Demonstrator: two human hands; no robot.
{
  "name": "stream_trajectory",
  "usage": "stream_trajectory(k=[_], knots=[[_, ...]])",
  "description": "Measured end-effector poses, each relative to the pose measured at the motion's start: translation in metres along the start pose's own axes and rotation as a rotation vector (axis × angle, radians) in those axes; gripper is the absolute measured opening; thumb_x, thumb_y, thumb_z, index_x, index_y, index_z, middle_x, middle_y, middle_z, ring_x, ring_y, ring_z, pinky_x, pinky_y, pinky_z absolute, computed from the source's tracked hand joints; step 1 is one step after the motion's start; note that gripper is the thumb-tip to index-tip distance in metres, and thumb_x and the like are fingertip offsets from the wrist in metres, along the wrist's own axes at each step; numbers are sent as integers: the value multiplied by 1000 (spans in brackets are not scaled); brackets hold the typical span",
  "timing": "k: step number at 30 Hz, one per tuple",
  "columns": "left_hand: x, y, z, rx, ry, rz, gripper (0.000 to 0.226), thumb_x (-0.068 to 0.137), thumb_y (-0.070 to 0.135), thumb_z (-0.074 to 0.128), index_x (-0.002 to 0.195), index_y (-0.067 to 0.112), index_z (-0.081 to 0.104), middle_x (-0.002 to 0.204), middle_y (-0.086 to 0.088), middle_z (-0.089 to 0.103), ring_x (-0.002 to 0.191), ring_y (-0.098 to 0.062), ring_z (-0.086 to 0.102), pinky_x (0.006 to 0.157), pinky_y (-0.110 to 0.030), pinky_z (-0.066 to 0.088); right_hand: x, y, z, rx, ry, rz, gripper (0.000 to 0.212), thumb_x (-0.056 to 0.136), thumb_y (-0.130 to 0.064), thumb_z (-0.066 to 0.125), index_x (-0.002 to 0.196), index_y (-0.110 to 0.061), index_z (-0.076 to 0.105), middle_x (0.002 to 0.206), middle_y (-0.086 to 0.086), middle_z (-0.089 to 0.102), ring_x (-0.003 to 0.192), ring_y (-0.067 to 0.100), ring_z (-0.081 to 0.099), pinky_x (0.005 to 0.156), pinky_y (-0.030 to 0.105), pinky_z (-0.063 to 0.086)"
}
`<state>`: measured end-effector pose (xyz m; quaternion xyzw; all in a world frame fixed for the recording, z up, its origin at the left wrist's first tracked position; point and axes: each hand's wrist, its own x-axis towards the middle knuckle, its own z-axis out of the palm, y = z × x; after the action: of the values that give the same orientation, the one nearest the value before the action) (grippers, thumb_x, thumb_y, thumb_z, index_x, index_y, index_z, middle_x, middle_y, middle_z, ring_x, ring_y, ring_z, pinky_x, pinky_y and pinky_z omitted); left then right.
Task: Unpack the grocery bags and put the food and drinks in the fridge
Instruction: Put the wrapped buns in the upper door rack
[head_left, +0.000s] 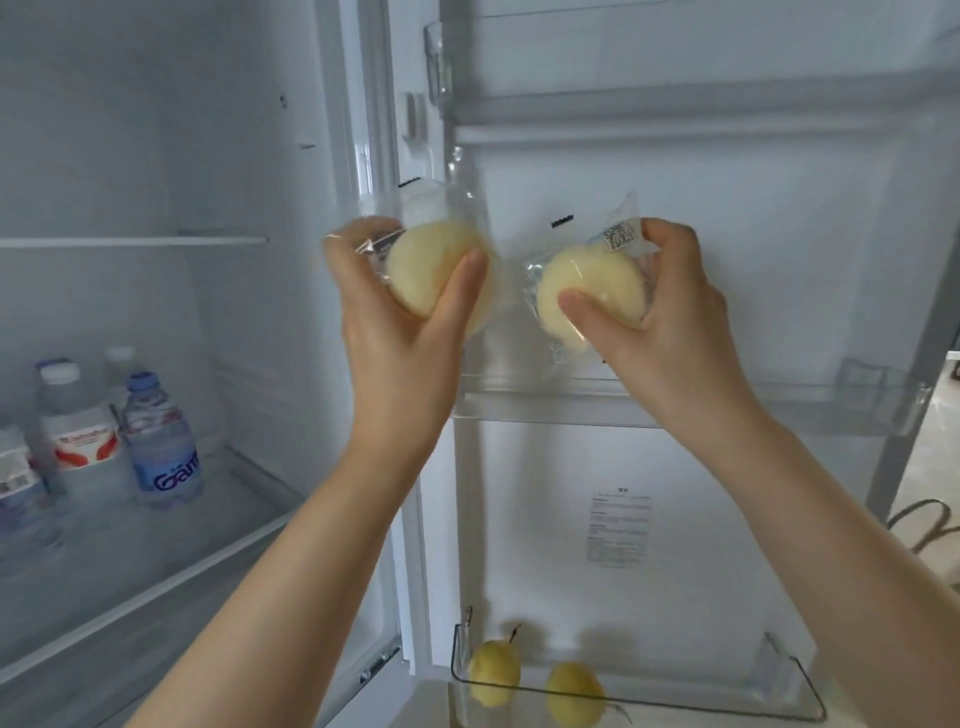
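I hold two pale yellow round buns, each sealed in clear plastic wrap. My left hand (400, 306) grips the left bun (423, 265) with the thumb across its front. My right hand (670, 312) grips the right bun (597, 286), whose wrapper carries a QR label at the top. Both are raised side by side in front of the open fridge door, just above the middle door bin (831, 405). The left bun hangs at the edge between the fridge body and the door.
Several water bottles (161, 441) stand on the glass shelf (171, 571) at the left inside the fridge. Two yellow pears (496, 670) lie in the bottom door bin (779, 691). An upper door bin (675, 98) runs across the top. A dark cable (930, 525) lies at far right.
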<state>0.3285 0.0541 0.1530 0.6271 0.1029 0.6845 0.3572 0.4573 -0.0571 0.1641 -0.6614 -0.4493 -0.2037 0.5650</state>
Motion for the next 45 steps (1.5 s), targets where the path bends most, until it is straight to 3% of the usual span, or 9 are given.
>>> stream_trajectory(k=[3, 7, 14, 18, 22, 30, 39, 42, 45], knots=[[9, -6, 13, -4, -60, -13, 55, 81, 42, 72, 118, 20, 38, 116, -1, 53, 106, -19, 60, 86, -49, 54, 12, 7, -9, 32, 79, 17, 74, 73, -35, 79, 133, -24, 37, 96, -21, 49, 89, 4, 51, 83, 38, 54], [16, -12, 29, 54, -63, -23, 57, 76, 41, 77, 113, 22, 38, 108, 10, 50, 102, -12, 58, 81, -49, 56, 21, 14, -15, -56, 68, -1, 71, 75, -35, 77, 132, -22, 38, 111, -9, 52, 97, 11, 51, 81, 22, 40], [9, -19, 36, 116, -121, -126, 67, 70, 18, 85, 115, 24, 37, 103, 18, 46, 87, 10, 56, 67, -42, 60, 12, 31, -2, -210, 26, -17, 66, 79, -35, 72, 132, -17, 37, 133, 3, 53, 116, 30, 52, 94, 43, 44], [6, -22, 31, 216, -235, -134, 86, 71, 24, 85, 131, 36, 25, 105, 11, 52, 94, -14, 63, 72, -37, 59, 19, 36, -18, -295, -116, 16, 62, 75, -37, 72, 126, -22, 42, 127, -3, 56, 113, 26, 53, 92, 41, 45], [14, -20, 26, 203, -294, -154, 59, 81, 25, 76, 125, 33, 38, 101, 4, 64, 87, -11, 65, 56, -12, 49, 23, 38, -27, -349, -190, -23, 52, 72, -31, 71, 118, -24, 48, 111, -7, 55, 107, 24, 52, 88, 40, 46], [28, -25, 20, 428, -487, 18, 28, 92, 32, 63, 118, 31, 53, 97, 9, 65, 78, 4, 59, 68, -4, 41, 37, 35, -44, -331, -441, -101, 33, 73, -25, 76, 98, -21, 54, 92, -11, 56, 87, 14, 51, 68, 16, 38], [31, -18, 21, 342, -529, -55, 9, 87, 32, 70, 94, 28, 70, 91, 7, 69, 87, -8, 64, 78, -17, 48, 36, 28, -27, -421, -598, -104, 39, 57, -35, 50, 95, -31, 50, 94, -17, 47, 103, 20, 39, 94, 42, 37], [27, -28, 22, 618, -489, 196, 13, 90, 27, 66, 96, 17, 72, 104, 0, 58, 88, -7, 57, 77, -4, 38, 34, 27, -19, -509, -579, -124, 47, 64, -38, 51, 111, -34, 52, 111, -16, 45, 112, 17, 31, 92, 33, 27], [25, -30, 22, 869, -404, 572, 18, 87, 26, 66, 94, 12, 76, 108, -7, 55, 104, -26, 51, 85, -24, 44, 30, 30, -16, -551, -473, -161, 57, 77, -29, 60, 132, -35, 45, 126, -14, 46, 125, 17, 27, 96, 34, 23]])
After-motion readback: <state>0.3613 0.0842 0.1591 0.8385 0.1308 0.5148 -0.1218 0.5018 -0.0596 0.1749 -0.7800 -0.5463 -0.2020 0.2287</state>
